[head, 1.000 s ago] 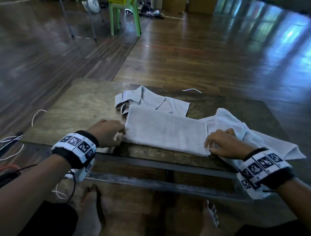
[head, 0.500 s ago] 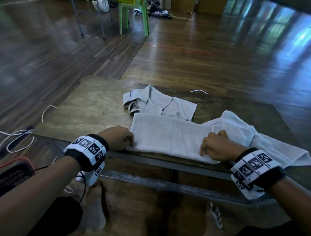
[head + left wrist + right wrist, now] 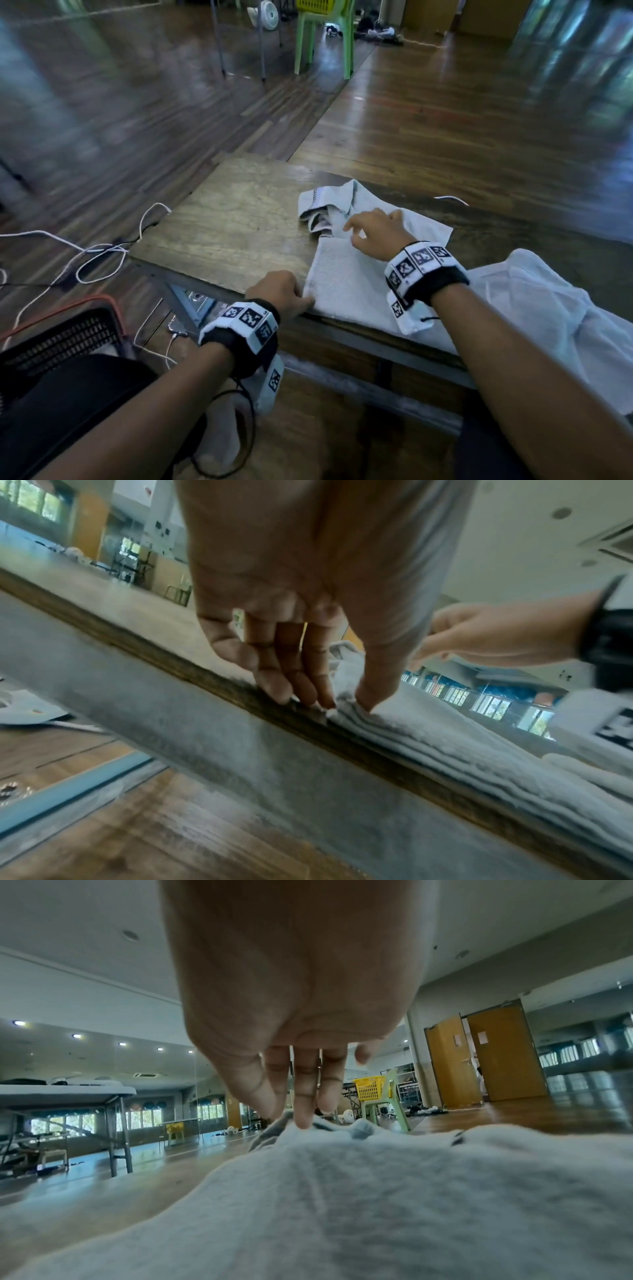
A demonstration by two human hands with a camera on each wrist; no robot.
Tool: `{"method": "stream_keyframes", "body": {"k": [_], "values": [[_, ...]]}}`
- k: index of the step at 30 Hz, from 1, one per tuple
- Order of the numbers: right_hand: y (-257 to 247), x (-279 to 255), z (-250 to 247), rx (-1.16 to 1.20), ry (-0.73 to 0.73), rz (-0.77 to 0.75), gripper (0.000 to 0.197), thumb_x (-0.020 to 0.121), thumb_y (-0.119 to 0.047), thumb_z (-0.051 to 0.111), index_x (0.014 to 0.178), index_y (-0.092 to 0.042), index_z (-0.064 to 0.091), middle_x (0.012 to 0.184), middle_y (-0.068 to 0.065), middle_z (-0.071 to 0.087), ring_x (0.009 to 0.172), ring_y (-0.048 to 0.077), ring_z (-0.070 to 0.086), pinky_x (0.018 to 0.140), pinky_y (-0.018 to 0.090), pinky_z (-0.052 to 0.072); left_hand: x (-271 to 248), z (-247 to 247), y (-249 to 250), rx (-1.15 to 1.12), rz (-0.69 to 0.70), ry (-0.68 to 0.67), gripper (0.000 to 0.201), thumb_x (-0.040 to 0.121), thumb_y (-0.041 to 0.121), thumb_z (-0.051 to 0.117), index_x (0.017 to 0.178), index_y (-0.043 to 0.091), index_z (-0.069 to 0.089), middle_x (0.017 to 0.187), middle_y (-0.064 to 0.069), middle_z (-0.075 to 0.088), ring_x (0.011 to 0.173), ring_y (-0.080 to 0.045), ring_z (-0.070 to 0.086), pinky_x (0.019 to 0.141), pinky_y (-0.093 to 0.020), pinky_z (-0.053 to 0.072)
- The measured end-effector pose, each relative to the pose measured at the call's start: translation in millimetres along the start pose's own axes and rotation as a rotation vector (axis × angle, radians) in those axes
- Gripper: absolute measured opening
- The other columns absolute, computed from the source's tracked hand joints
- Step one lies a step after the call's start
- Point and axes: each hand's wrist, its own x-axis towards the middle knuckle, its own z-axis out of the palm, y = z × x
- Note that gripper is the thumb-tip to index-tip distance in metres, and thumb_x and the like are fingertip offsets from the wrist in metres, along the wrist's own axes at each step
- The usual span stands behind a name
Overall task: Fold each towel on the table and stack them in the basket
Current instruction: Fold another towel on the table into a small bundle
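The wooden surface point(image 3: 233, 219) stands on a shiny wood floor point(image 3: 445, 113). Far behind the hands a green chair point(image 3: 323, 37) carries a yellow basket point(image 3: 369, 1089). A dark mesh basket point(image 3: 68, 332) sits on the floor, to the left of the left hand and lower.

To the right of the right forearm a loose white towel point(image 3: 534, 308) lies spread and goes over the near edge. Under both hands lies the folded towel point(image 3: 346, 287), in several layers at the near edge. Just beyond it is a crumpled towel point(image 3: 329, 205).

The left hand point(image 3: 279, 293) has its fingers curled down at the near left corner of the folded towel; the thumb presses on top of the layers and the fingertips point(image 3: 294, 688) touch the surface edge beside them. The right hand point(image 3: 373, 228) reaches to the far left corner of the folded towel, fingers bent loosely, their tips on the cloth point(image 3: 303, 1118); I cannot tell if they pinch it.
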Motion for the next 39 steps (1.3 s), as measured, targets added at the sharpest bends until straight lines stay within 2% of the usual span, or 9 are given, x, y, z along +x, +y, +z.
{"method": "stream_keyframes", "body": {"k": [6,11,17,22,27,29,34,37,39], "values": [[-29,35,29,-0.182,-0.155,-0.008,0.035,0.089,-0.027,0.044,0.124,-0.029,0.053,0.125,-0.001,0.056,0.123,0.023,0.04,0.098,0.046,0.023,1,9,7,-0.052,-0.063,-0.006,0.047,0.076,0.043,0.062,0.049,0.018,0.033,0.048,0.001,0.035,0.047,-0.02,0.038,0.053,-0.027,0.032],[-25,33,17,-0.058,-0.034,0.008,0.022,0.089,-0.024,0.044,0.102,-0.022,0.062,0.105,0.0,0.062,0.111,0.024,0.047,0.085,0.039,0.023,1,2,9,-0.176,-0.059,0.042,0.035,0.074,0.042,0.061,0.058,0.02,0.038,0.061,0.0,0.046,0.061,-0.024,0.05,0.058,-0.029,0.037],[-17,5,-32,0.326,0.304,0.045,0.009,0.082,-0.024,0.055,0.089,-0.022,0.061,0.093,-0.001,0.065,0.094,0.016,0.055,0.08,0.033,0.02,-18,-49,10,-0.265,0.053,0.436,0.017,0.077,0.027,0.061,0.08,0.02,0.046,0.073,0.002,0.056,0.068,-0.021,0.054,0.06,-0.033,0.042],[14,-29,-56,0.519,0.307,0.01,0.008,0.071,-0.044,0.059,0.076,-0.037,0.059,0.082,-0.01,0.063,0.08,0.01,0.056,0.091,0.047,0.039,-34,-61,27,-0.335,0.301,0.682,0.02,0.075,0.015,0.062,0.086,0.019,0.047,0.075,0.008,0.054,0.065,-0.01,0.051,0.06,-0.03,0.045],[52,-68,-60,0.642,0.134,0.051,0.008,0.082,-0.016,0.069,0.085,-0.023,0.064,0.068,0.001,0.055,0.058,0.003,0.045,0.061,0.021,0.037,-41,-30,57,-0.351,0.622,0.542,0.024,0.068,0.028,0.054,0.09,0.018,0.054,0.076,0.007,0.056,0.067,-0.011,0.054,0.062,-0.028,0.047],[68,-81,-55,0.72,0.016,0.077,0.012,0.084,-0.003,0.064,0.086,-0.015,0.063,0.071,0.002,0.058,0.061,0.003,0.052,0.061,0.015,0.041,-41,-13,65,-0.266,0.689,0.464,0.03,0.067,0.032,0.052,0.093,0.017,0.058,0.079,0.008,0.057,0.072,-0.012,0.056,0.067,-0.033,0.048],[97,-102,-37,0.779,-0.131,0.212,0.02,0.09,-0.008,0.054,0.077,-0.013,0.068,0.076,0.008,0.065,0.072,0.016,0.058,0.074,0.026,0.046,-43,28,69,-0.081,0.769,0.333,0.029,0.067,0.037,0.049,0.094,0.026,0.055,0.084,0.009,0.059,0.081,-0.015,0.058,0.075,-0.023,0.027],[105,-111,-27,0.661,-0.157,0.233,0.019,0.085,-0.023,0.065,0.082,-0.005,0.071,0.084,0.017,0.069,0.071,0.017,0.058,0.075,0.029,0.046,-47,42,71,-0.016,0.828,0.286,0.026,0.067,0.036,0.052,0.091,0.027,0.054,0.084,0.008,0.061,0.08,-0.017,0.058,0.072,-0.023,0.026],[106,-116,-21,0.65,-0.194,0.223,0.012,0.084,-0.016,0.067,0.078,-0.005,0.068,0.082,0.013,0.07,0.071,0.019,0.057,0.073,0.03,0.046,-50,48,75,0.01,0.878,0.279,0.025,0.067,0.036,0.054,0.09,0.029,0.049,0.085,0.009,0.061,0.081,-0.013,0.054,0.073,-0.024,0.026]]}}
